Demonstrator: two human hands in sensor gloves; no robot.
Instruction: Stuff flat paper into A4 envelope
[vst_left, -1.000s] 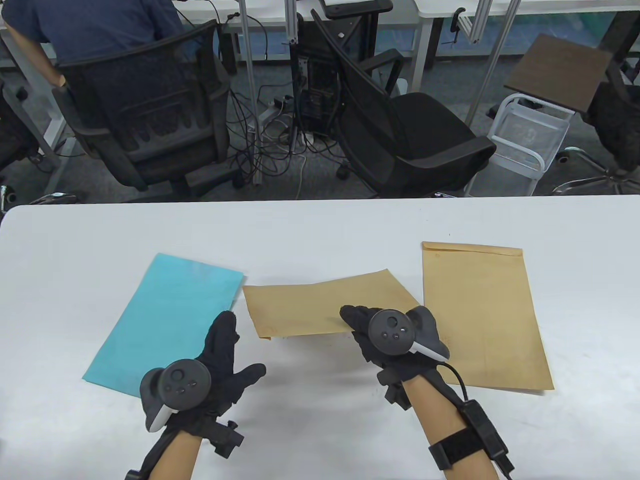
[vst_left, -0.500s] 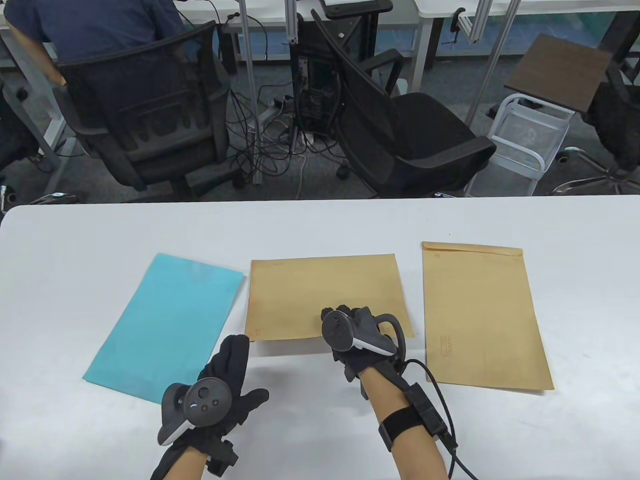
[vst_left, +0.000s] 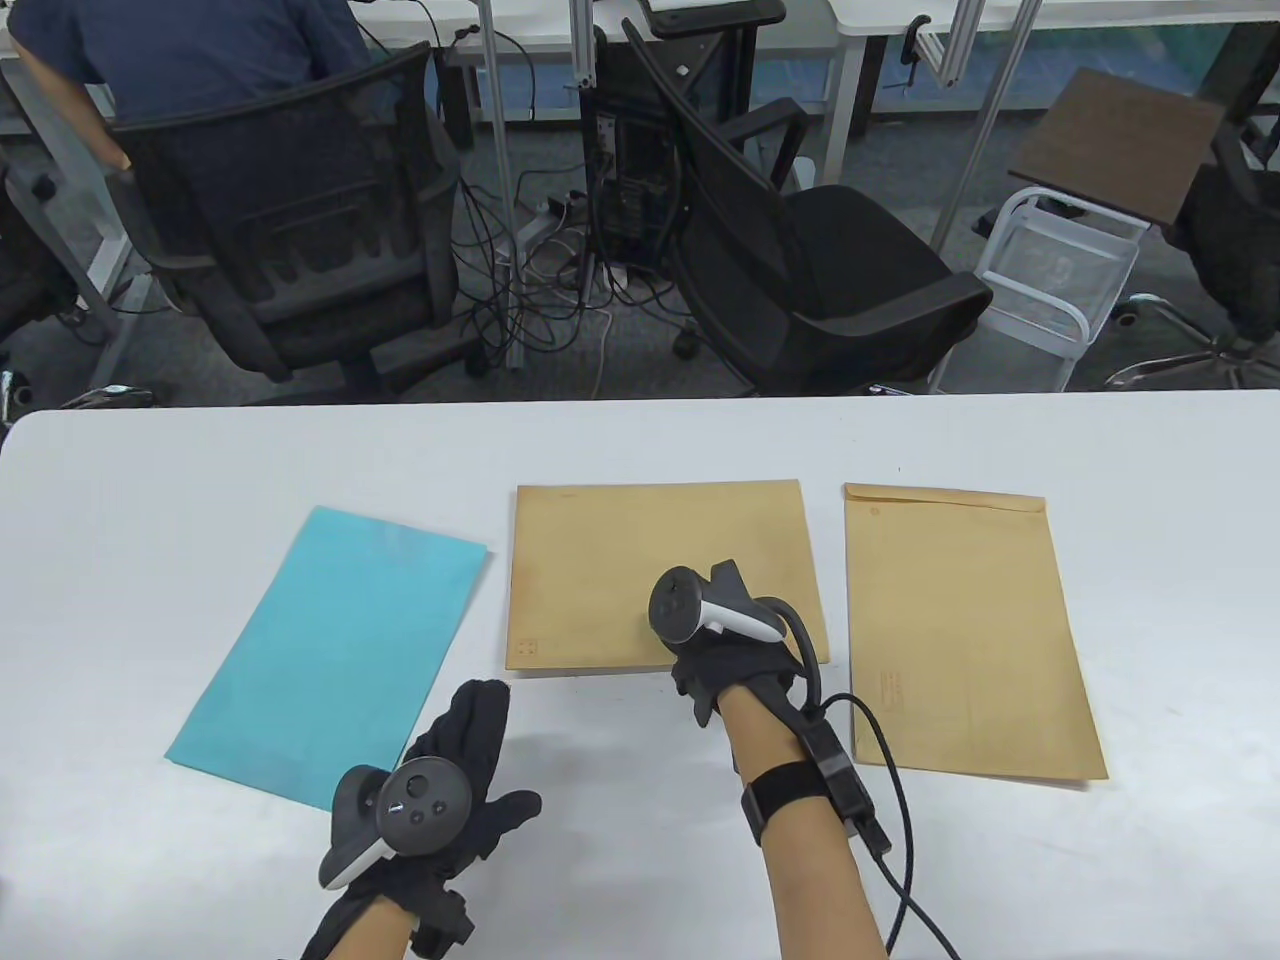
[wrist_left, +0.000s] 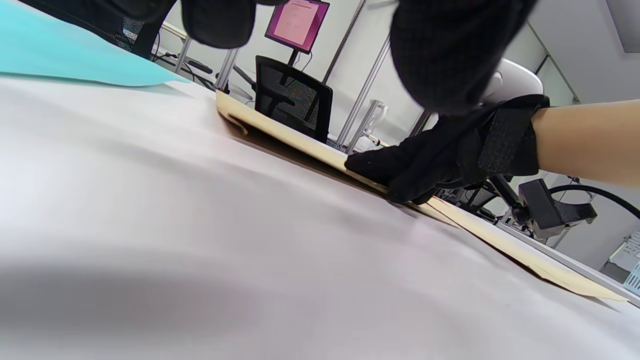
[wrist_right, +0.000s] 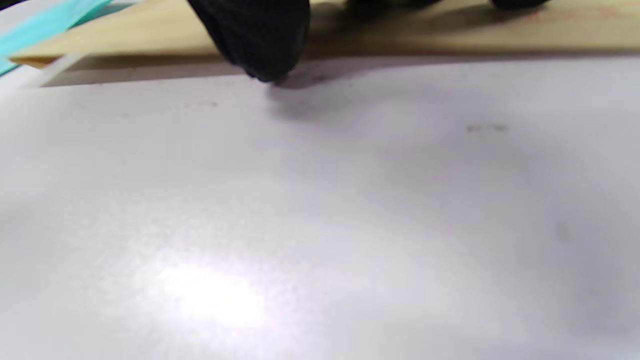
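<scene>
A blue sheet of paper (vst_left: 330, 640) lies flat at the left of the white table (vst_left: 640, 440). A brown A4 envelope (vst_left: 620, 540) lies in the middle, squared to the table. My right hand (vst_left: 700, 650) grips its near edge; in the left wrist view that hand (wrist_left: 395, 180) has its fingers on top of the edge of the envelope (wrist_left: 280, 131), which sits slightly raised. My left hand (vst_left: 460, 760) is open and empty, fingers spread, hovering near the paper's near right corner. Its fingers (wrist_left: 450, 50) hang in the left wrist view.
A second brown envelope (vst_left: 960, 620) lies flat at the right, close beside the middle one. Office chairs (vst_left: 820, 260), cables and a seated person (vst_left: 190, 50) are beyond the table's far edge.
My right hand has turned the middle envelope from skewed to square and set it down farther from me. My left hand has drawn back toward the near edge and to the right.
</scene>
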